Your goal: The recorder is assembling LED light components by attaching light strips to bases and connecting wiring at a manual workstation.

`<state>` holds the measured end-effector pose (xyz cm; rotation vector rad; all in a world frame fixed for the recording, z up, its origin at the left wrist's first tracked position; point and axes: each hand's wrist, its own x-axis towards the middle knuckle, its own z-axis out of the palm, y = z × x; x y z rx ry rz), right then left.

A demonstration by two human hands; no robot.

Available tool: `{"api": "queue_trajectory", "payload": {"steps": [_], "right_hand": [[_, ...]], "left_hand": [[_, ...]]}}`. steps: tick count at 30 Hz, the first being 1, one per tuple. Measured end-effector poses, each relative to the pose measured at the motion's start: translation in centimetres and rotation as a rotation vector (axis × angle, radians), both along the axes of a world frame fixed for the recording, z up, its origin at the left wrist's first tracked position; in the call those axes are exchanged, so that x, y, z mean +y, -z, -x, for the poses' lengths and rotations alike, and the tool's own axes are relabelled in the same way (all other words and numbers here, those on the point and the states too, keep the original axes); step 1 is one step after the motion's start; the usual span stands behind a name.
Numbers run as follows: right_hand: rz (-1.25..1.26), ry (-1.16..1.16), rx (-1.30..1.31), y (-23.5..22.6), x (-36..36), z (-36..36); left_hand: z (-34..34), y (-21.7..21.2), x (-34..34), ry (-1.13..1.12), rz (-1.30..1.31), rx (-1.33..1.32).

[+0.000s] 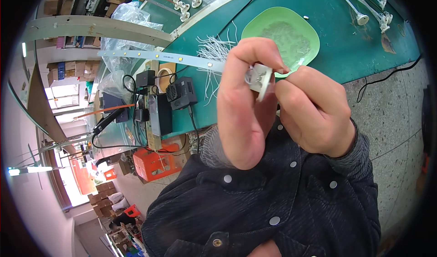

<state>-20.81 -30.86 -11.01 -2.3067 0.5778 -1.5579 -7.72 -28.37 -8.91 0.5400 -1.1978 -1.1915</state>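
A: What lies around the grip?

B: A green table (337, 52) beyond it, speckled floor (391, 106) to its right, and one orange-red basket (152, 163) low to its left.

A: And the grip itself?

B: The left hand (241, 106) is curled around one white fitting (265, 81) with a round flange, right in the middle of the grip. The right hand (314, 109) is bunched just beside the flange, fingertips pinched close together; whether they hold anything I can't tell.

A: Anything else in it?

B: One pale strip (168, 58) with at least five yellowish squares reaches leftward from the left hand. Its near end is hidden, so I can't say whether it joins the fitting.

A: How would these handle?

B: I'd judge the fitting light, stiff and a bit smooth, best pinched by its flange. The strip looks thin and easily bent; take it by the edges, clear of the squares.

A: And the counts beyond?

B: One light-green bowl (251, 29) just past the fingers, with clear bits (289, 36) too many to count. Left of it, one heap of white wires (211, 49), also uncountable. Farther left, one vented black box (181, 93). Far right, at least four white discs on stems (363, 19).
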Motion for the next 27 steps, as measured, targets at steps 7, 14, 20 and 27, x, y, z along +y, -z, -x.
{"api": "queue_trajectory", "payload": {"steps": [7, 14, 20, 27], "right_hand": [[-0.024, 0.002, -0.082, 0.4, 0.9, -0.7], [0.016, 0.037, -0.113, 0.8, 0.6, -1.1], [-0.012, -0.002, -0.111, 0.7, 0.9, -0.5], [0.007, 0.014, -0.327, 1.5, 1.5, -1.6]], "left_hand": [[0.6, 0.7, 0.3, -0.123, 0.025, 0.018], [0.6, 1.0, 0.6, -0.043, -0.019, 0.178], [-0.5, 2.3, -0.2, 0.168, 0.056, 0.324], [1.5, 2.0, 0.4, 0.032, 0.044, 0.451]]}}
